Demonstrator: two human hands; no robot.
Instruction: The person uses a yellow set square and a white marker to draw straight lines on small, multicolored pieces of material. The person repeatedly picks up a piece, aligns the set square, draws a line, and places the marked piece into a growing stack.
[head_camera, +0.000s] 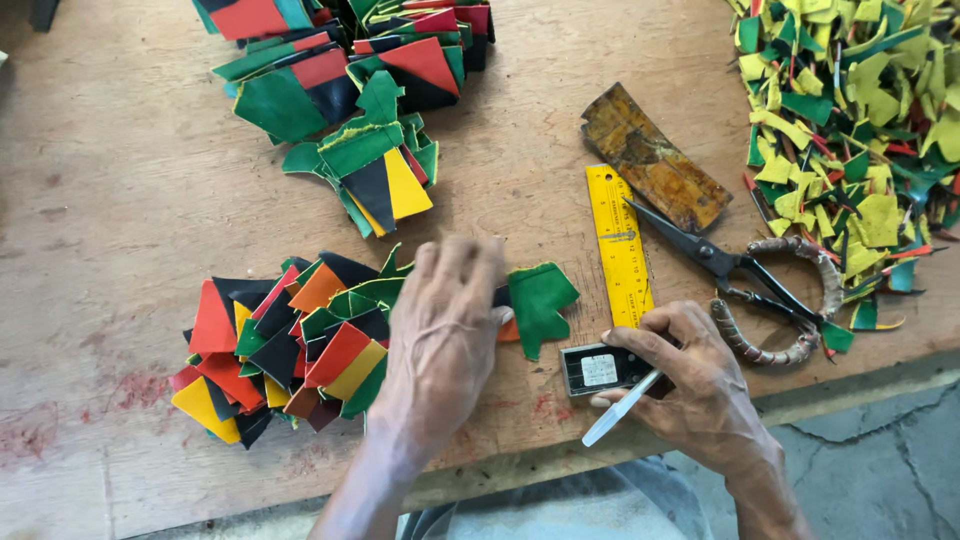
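My left hand (445, 320) lies flat, fingers spread, on green piece (540, 300) just left of yellow ruler (620, 245); right hand (690, 380) pinches white pen (620, 408) below ruler's near end.

One ruler (620, 245), one scissors (745, 275)

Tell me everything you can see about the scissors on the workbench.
The scissors lie flat on the wooden bench, right of the yellow ruler and just beyond the right hand. The blades are dark metal, slightly parted, tips pointing up-left and resting on a worn brown plate. The big loop handles are wound with pale cord. No hand touches them; scraps lie against the handles.
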